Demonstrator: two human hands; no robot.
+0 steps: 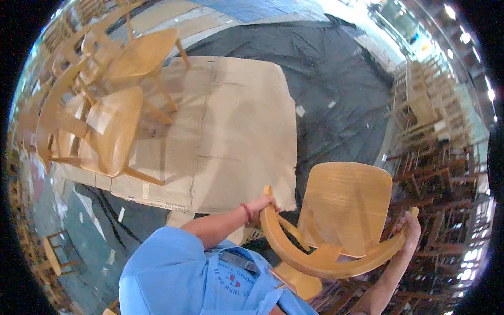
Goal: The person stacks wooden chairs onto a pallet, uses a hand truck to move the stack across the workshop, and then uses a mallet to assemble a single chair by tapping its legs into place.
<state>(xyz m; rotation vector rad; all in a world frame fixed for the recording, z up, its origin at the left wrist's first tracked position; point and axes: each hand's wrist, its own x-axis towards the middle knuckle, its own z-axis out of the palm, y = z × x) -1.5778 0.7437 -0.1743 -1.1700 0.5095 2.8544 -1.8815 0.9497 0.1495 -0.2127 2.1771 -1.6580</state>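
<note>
A light-brown wooden chair with a curved back rail (315, 265) and a smooth, rounded seat (344, 202) is in front of me at the lower right. My left hand (261, 206), with a red beaded bracelet at the wrist, is wrapped round the left end of the rail. At the rail's right end, my right hand (409, 231) is closed on the wood. Most of the chair's legs are hidden below the seat and rail. Another pale wooden panel (299, 281) shows beneath the rail, close to my blue shirt.
Several finished-looking wooden chairs (113, 131) stand on a brown cardboard sheet (241, 126) to the left. Black sheeting (341, 105) with small scraps covers the floor beyond. Many wooden chair frames (436, 173) crowd the right side. A small chair (58, 254) stands at far lower left.
</note>
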